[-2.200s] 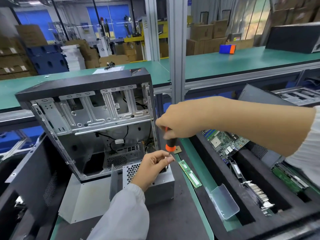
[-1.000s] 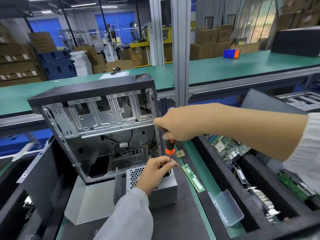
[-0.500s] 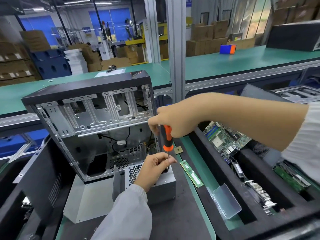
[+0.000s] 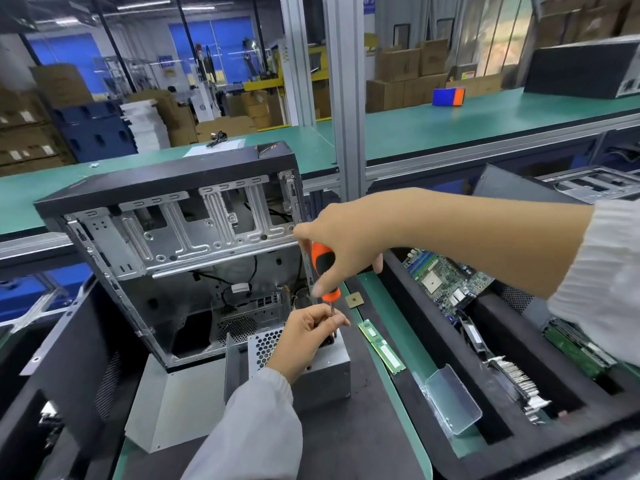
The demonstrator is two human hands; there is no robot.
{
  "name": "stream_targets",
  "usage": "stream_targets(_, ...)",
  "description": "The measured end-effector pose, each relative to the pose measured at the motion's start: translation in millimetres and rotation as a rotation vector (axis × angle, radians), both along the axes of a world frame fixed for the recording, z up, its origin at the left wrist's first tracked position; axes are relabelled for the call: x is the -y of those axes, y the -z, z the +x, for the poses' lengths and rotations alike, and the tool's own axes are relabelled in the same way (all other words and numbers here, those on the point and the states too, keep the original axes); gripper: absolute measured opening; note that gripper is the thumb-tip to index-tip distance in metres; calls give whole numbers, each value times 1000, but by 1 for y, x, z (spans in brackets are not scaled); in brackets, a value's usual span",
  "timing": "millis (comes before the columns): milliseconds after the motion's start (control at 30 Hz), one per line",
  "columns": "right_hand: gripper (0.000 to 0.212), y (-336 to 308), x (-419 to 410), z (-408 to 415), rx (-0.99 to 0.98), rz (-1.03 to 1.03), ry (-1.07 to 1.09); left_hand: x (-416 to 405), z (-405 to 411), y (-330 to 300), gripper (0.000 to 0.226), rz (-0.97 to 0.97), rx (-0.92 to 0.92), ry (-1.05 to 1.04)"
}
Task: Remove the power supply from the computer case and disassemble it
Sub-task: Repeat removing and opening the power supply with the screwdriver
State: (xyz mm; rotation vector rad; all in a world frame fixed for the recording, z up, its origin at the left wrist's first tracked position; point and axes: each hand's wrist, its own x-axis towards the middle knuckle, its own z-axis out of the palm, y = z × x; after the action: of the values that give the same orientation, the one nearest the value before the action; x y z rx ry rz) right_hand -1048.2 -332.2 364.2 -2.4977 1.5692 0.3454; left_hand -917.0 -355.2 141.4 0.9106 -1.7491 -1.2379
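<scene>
The grey power supply [image 4: 325, 375] stands on the black mat in front of the open computer case [image 4: 166, 244], outside it. My right hand [image 4: 343, 247] grips the orange-and-black handle of a screwdriver [image 4: 322, 268], held upright over the supply's top right corner. My left hand [image 4: 308, 341] rests on top of the supply, its fingers curled round the screwdriver's metal shaft near the tip. The tip and the screw under it are hidden by my fingers.
A RAM stick [image 4: 381, 348], a small chip [image 4: 354, 301] and a clear plastic lid [image 4: 450, 400] lie right of the supply. A black foam tray [image 4: 485, 341] holds a motherboard [image 4: 446, 278] and other boards. A loose grey panel [image 4: 173, 407] lies under the case.
My right hand has shifted on the handle, so more of the orange grip shows. My left hand stays at the shaft on top of the power supply.
</scene>
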Motion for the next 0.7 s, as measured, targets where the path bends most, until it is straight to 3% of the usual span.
stream_targets(100,63,11,-4,7,-109,-290,10,0,1,0,17,9,-12,6)
stream_targets(167,43,17,1,10,-156,-378,-59,1,1,1,17,10,-20,10)
stream_targets(233,12,12,4,8,-117,-188,-87,1,1,1,17,12,-25,11)
stream_targets(333,35,1,6,3,-41,-16,-76,0,1,0,19,13,-21,17)
stream_targets(467,65,6,-3,6,-79,-211,35,0,1,0,19,15,-32,7)
stream_targets(533,57,10,-2,8,-156,-306,1,0,1,0,20,13,-15,-2)
stream_targets(633,19,0,-1,10,-39,-26,34,-1,2,-1,20,21,-6,19)
stream_targets(700,32,-8,-3,8,39,142,47,-2,1,-1,19,22,8,27)
